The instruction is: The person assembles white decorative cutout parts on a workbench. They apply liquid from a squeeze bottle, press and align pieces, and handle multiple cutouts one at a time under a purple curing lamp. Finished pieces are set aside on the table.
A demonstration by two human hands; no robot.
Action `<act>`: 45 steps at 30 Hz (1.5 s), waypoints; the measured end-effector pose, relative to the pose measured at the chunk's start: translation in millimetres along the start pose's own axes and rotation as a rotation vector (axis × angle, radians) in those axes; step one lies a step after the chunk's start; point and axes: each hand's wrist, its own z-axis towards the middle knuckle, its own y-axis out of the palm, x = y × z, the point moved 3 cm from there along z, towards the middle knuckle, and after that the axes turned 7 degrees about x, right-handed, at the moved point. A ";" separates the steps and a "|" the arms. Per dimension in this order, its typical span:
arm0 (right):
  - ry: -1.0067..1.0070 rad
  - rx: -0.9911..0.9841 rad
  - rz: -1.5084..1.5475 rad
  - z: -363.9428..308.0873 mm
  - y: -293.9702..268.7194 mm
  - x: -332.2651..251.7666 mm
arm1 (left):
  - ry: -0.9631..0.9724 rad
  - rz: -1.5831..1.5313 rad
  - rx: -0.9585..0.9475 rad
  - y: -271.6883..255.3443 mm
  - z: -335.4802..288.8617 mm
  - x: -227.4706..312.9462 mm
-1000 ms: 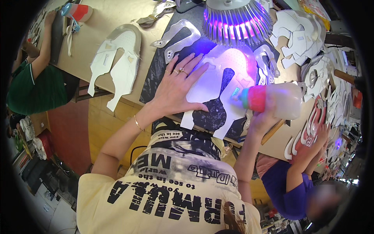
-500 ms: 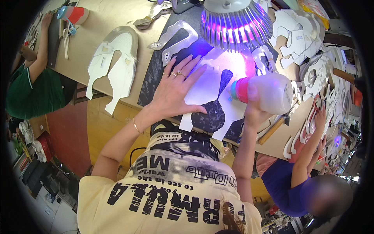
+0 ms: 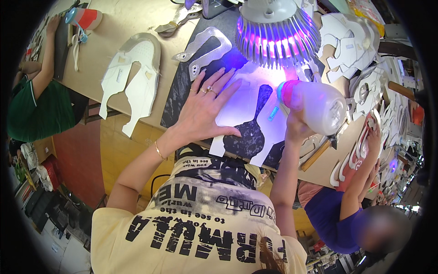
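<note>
My left hand [image 3: 200, 108] lies flat with fingers spread on the left part of a white, U-shaped shoe upper piece [image 3: 244, 98]. Its thumb reaches toward the piece's open middle, where a dark marbled slab [image 3: 246, 139] shows beneath. In my right hand [image 3: 299, 127] a translucent squeeze bottle [image 3: 324, 108] with a pink collar and teal tip is tilted on its side, the tip pointing left over the piece's right part. Below the tip, a small teal mark [image 3: 273, 113] shows on the white surface. Some of my right fingers are hidden behind the bottle.
A finned lamp [image 3: 277, 39] glows violet just above the work. Another white upper [image 3: 130, 77] lies left, a silvery cut piece [image 3: 207, 48] behind my left hand. A wooden-handled hammer [image 3: 317, 154] and stacked white pieces [image 3: 349, 45] lie right. Co-workers sit at both sides.
The bottle has turned and shifted slightly right and back, so its tip no longer covers the teal mark. My left hand stays nearly in place.
</note>
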 end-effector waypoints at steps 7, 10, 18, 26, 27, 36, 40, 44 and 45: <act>-0.003 0.113 0.093 6.5 14.5 1.5 | 0.003 -0.020 0.008 0.5 0.2 -0.6; -0.071 0.087 0.019 5.8 23.0 -2.3 | -0.001 -0.014 -0.003 0.6 -0.4 -0.8; 0.459 0.318 0.332 25.1 13.7 0.1 | 0.007 -0.006 0.017 1.7 -0.6 -0.9; 0.108 0.145 0.057 41.4 13.1 -14.7 | 0.025 0.005 0.039 2.0 0.6 -0.6; 0.064 0.096 0.003 42.5 16.3 -16.0 | 0.025 0.004 0.044 1.9 0.7 -0.3; 0.137 0.048 0.037 51.1 10.4 -30.1 | 0.022 0.017 0.036 2.1 0.6 0.0; 0.188 0.039 0.128 45.3 11.7 -31.6 | 0.023 0.023 0.032 1.7 0.5 0.5; 0.378 -0.026 0.193 30.9 -3.6 -5.0 | 0.031 0.025 0.040 0.8 1.3 1.5; 0.455 -0.058 0.269 25.6 -13.0 4.1 | 0.033 0.025 0.037 0.2 1.1 1.5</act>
